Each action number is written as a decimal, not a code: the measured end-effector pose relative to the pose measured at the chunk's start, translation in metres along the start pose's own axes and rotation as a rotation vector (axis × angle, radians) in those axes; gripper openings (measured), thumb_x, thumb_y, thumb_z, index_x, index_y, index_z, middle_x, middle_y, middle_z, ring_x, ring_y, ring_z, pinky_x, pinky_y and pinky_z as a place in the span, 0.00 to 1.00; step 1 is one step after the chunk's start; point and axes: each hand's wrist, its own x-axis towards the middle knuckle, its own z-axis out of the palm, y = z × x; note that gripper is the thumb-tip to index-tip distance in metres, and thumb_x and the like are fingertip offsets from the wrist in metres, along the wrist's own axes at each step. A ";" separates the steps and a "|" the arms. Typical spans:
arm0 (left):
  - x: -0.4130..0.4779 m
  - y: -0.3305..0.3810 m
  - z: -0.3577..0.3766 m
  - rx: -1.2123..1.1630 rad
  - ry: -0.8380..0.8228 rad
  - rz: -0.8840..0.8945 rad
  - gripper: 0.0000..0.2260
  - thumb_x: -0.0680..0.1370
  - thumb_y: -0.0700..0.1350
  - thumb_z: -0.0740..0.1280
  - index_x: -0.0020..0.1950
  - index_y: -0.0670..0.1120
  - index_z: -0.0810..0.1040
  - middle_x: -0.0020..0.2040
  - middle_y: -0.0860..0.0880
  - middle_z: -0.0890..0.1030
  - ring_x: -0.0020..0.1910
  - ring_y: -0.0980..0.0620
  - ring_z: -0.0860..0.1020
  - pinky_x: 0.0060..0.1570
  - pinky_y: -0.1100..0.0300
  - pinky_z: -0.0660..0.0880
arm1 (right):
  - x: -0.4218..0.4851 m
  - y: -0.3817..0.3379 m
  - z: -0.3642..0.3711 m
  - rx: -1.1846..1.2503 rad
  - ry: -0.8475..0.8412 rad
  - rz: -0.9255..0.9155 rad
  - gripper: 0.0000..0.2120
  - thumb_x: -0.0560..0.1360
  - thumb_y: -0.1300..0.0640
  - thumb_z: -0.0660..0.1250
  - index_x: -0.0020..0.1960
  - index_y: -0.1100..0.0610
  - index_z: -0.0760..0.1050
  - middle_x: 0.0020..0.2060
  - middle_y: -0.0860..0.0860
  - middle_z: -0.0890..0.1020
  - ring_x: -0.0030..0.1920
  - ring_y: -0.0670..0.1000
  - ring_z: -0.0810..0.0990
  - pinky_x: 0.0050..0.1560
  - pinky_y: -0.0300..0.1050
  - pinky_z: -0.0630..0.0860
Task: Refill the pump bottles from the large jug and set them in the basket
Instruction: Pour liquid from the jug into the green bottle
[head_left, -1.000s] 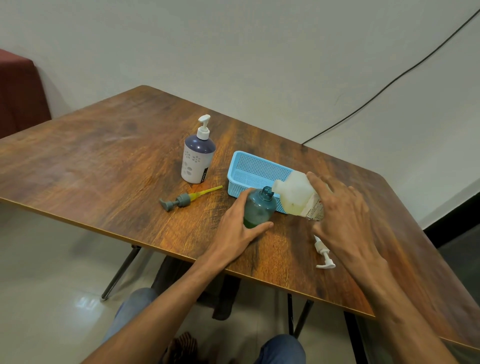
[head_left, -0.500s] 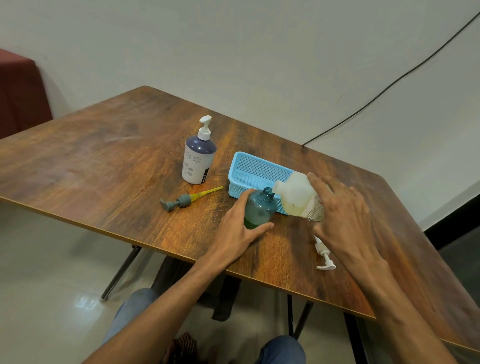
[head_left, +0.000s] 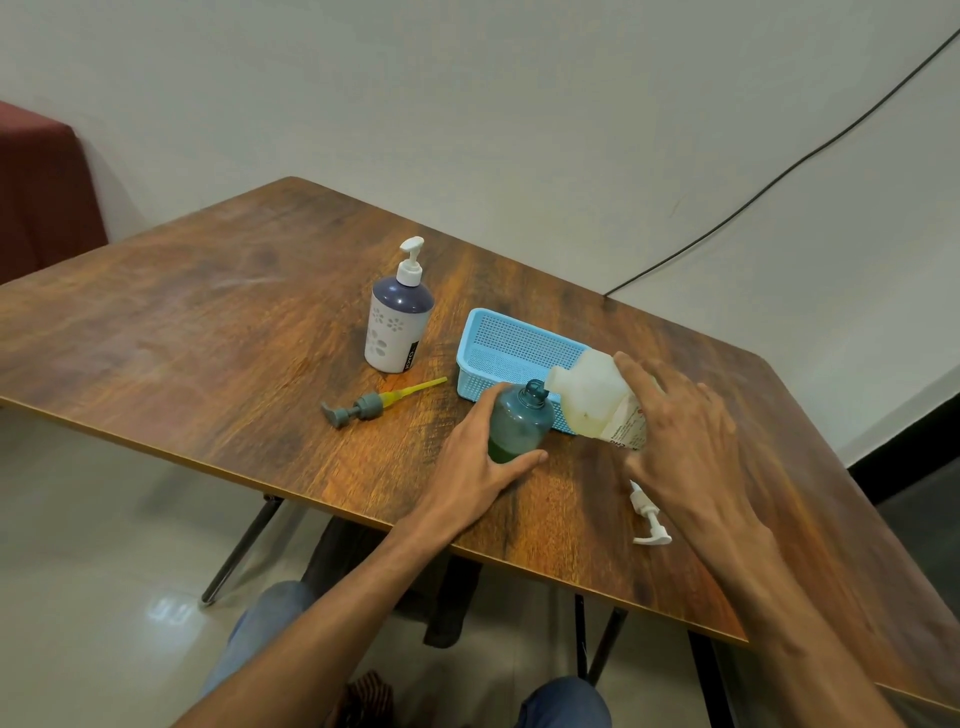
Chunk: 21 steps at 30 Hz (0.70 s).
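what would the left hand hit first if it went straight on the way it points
The left hand grips the teal bottle; pushed on, that would likely meet the blue basket.

Plain indoor room, home or office unclear: bare pale wall (head_left: 519, 104), glossy tiled floor (head_left: 104, 545), wood-grain table (head_left: 208, 338), loose black cable (head_left: 779, 174).

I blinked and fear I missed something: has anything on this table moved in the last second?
Nothing visibly moved. The left hand still grips the green bottle, the right hand still tilts the jug to its neck; the grey pump, white pump, purple-topped bottle and basket lie as before.
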 end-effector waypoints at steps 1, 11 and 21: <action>0.000 0.000 0.000 -0.004 0.000 0.002 0.34 0.73 0.54 0.77 0.75 0.56 0.65 0.67 0.64 0.71 0.63 0.75 0.68 0.59 0.82 0.62 | -0.001 0.000 0.001 -0.007 0.011 -0.002 0.48 0.59 0.56 0.84 0.74 0.53 0.65 0.66 0.59 0.76 0.65 0.62 0.75 0.61 0.65 0.74; 0.001 -0.003 0.001 -0.007 0.002 0.001 0.34 0.73 0.56 0.77 0.74 0.57 0.65 0.66 0.67 0.71 0.64 0.73 0.70 0.61 0.77 0.65 | -0.008 -0.002 0.015 0.222 0.021 0.119 0.47 0.59 0.54 0.83 0.75 0.51 0.67 0.66 0.51 0.77 0.61 0.55 0.78 0.51 0.52 0.80; 0.000 0.000 0.001 0.015 0.027 0.022 0.32 0.72 0.54 0.78 0.71 0.60 0.65 0.64 0.65 0.74 0.65 0.69 0.72 0.62 0.74 0.68 | -0.027 -0.013 0.034 1.077 0.206 0.447 0.31 0.61 0.66 0.82 0.60 0.51 0.74 0.49 0.43 0.82 0.48 0.43 0.82 0.37 0.35 0.80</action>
